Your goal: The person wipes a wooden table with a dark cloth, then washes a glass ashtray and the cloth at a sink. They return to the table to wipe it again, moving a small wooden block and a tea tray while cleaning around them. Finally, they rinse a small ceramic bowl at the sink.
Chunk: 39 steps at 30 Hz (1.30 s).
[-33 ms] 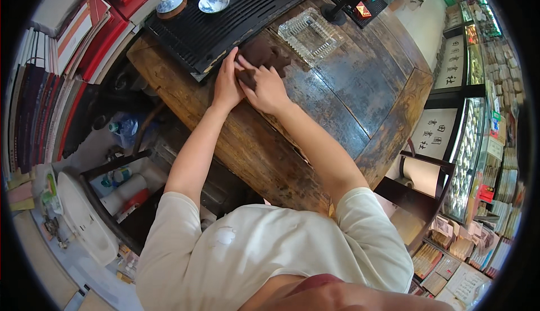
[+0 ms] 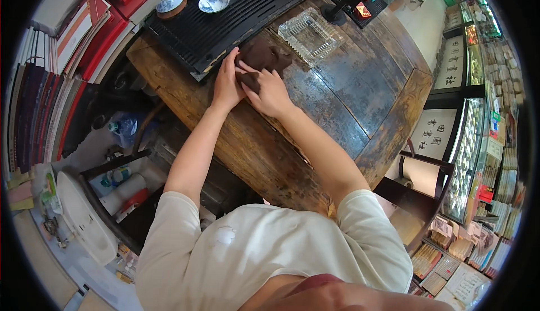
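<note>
A dark brown cloth [image 2: 263,53] lies bunched on the wooden table [image 2: 332,103], against the near corner of a black slatted tea tray [image 2: 185,46]. My left hand [image 2: 227,84] is at the cloth's left edge, fingers long and close together, with part of the cloth between it and the other hand. Fingers bent, my right hand [image 2: 269,91] grips a fold of the cloth from the near side. The two hands almost touch at the thumbs. Whatever lies under the cloth is hidden.
A square glass ashtray [image 2: 310,36] stands just right of the cloth. Blue-and-white cups [image 2: 214,2] sit on the tray. A dark stand [image 2: 336,12] is farther right. Stacked books [image 2: 42,97] rise at the left, and a chair [image 2: 419,187] stands by the table's right side.
The cloth has shifted very slightly under my hands, and the fold by my right fingers looks a little different. My arms stay in place.
</note>
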### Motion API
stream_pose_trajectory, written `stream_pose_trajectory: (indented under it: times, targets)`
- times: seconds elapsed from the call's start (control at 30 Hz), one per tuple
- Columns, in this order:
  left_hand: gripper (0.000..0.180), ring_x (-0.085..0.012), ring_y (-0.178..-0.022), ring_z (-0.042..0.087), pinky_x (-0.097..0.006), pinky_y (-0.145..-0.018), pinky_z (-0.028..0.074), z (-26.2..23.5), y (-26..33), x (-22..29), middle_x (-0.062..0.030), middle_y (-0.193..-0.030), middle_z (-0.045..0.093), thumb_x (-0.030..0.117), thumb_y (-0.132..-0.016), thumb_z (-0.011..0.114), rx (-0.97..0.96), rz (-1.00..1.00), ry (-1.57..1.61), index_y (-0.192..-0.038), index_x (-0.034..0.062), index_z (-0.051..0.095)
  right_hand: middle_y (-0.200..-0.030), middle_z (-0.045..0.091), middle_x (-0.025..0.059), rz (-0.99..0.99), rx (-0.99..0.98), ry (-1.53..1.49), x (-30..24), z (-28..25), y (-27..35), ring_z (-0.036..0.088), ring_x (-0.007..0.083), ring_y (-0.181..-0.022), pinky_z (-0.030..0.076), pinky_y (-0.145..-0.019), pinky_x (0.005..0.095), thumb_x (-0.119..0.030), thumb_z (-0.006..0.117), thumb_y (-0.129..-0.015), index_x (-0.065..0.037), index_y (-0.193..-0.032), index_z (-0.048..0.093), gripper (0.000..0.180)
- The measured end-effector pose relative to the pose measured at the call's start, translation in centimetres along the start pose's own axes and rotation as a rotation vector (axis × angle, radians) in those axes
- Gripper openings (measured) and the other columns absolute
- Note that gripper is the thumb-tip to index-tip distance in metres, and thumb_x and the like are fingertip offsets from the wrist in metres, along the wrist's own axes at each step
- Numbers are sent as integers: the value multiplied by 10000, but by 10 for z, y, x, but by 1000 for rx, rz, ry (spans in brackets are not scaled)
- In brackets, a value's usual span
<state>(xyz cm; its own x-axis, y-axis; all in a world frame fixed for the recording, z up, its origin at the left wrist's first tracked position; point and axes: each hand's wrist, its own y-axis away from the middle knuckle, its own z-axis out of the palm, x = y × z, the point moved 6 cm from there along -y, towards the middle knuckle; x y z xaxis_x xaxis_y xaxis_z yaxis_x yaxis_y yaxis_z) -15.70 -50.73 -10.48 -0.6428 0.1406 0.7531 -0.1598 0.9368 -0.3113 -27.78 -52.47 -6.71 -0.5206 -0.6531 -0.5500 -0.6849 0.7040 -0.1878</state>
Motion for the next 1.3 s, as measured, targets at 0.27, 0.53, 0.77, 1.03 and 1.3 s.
stream_pose_trajectory:
  times: [0.27, 0.53, 0.77, 1.03, 1.3]
  targets:
    - [977, -354, -1269, 393, -433, -1030, 375, -4, -10, 21, -178, -1365, 391, 344, -661, 819, -132, -31, -226, -1435, 74, 288, -873, 681, 206, 527, 260, -326, 67, -38, 93, 661, 359, -810, 505, -733, 416, -347, 565, -877, -40, -1054, 653, 365]
    - [1030, -378, -1282, 352, -450, -1051, 349, 1, -12, 47, -204, -1387, 337, 293, -657, 836, -215, -39, -544, -1467, 112, 225, -819, 673, 191, 447, -156, 275, 44, -14, 40, 652, 362, -788, 515, -685, 480, -379, 564, -838, -62, -1036, 601, 376]
    - [985, -383, -1290, 323, -469, -1076, 308, 1, -1, 36, -200, -1393, 314, 233, -674, 825, -88, 18, -499, -1457, 106, 242, -937, 657, 247, 502, -181, 229, 55, -13, 21, 641, 375, -907, 517, -769, 451, -398, 569, -839, -41, -1133, 580, 462]
    - [564, -288, -997, 588, -374, -832, 485, -85, -46, -5, -183, -1134, 535, 321, -846, 657, 189, -85, -29, -1265, -7, 470, -1040, 662, 80, 716, 115, -1227, 44, -126, -19, 630, 182, -955, 497, -858, 313, -414, 636, -877, -31, -1118, 599, 454]
    - [468, -151, -590, 636, -260, -470, 488, -82, -179, -113, -114, -792, 670, 401, -875, 606, -148, -494, 317, -1026, -41, 623, -1140, 637, 93, 252, 52, -1092, -20, -92, -130, 602, 207, -1071, 444, -964, 332, -421, 431, -989, -8, -1237, 558, 499]
